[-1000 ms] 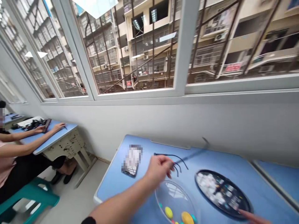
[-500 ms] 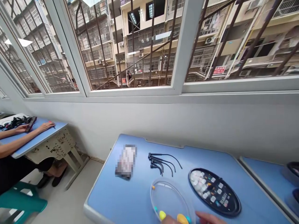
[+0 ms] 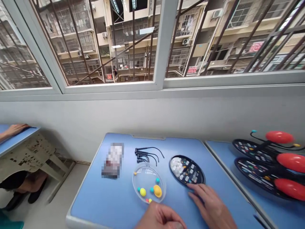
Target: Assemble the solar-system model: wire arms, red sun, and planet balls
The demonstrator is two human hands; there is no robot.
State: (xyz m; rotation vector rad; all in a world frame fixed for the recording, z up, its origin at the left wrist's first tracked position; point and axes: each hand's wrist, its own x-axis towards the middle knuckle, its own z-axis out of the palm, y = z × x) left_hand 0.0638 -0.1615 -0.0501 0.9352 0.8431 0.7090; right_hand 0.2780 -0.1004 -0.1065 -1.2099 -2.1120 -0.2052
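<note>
Touching the black disc's near edge, right hand is parted, left hand curled

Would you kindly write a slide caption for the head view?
Right hand at the rim of a dark oval tray, left hand near a clear container of coloured pieces, above a blue desk.

Bright, soft daylight reaches me through the wide, grey-framed glass window, its panes carrying pale rectangular reflections. The clear, oval plastic tub near my bare left hand shows whitish glare. Glossy red rounded shapes catch glints and stretch rightward; coarse pixel blocks hide one flat rectangular thing.
</note>
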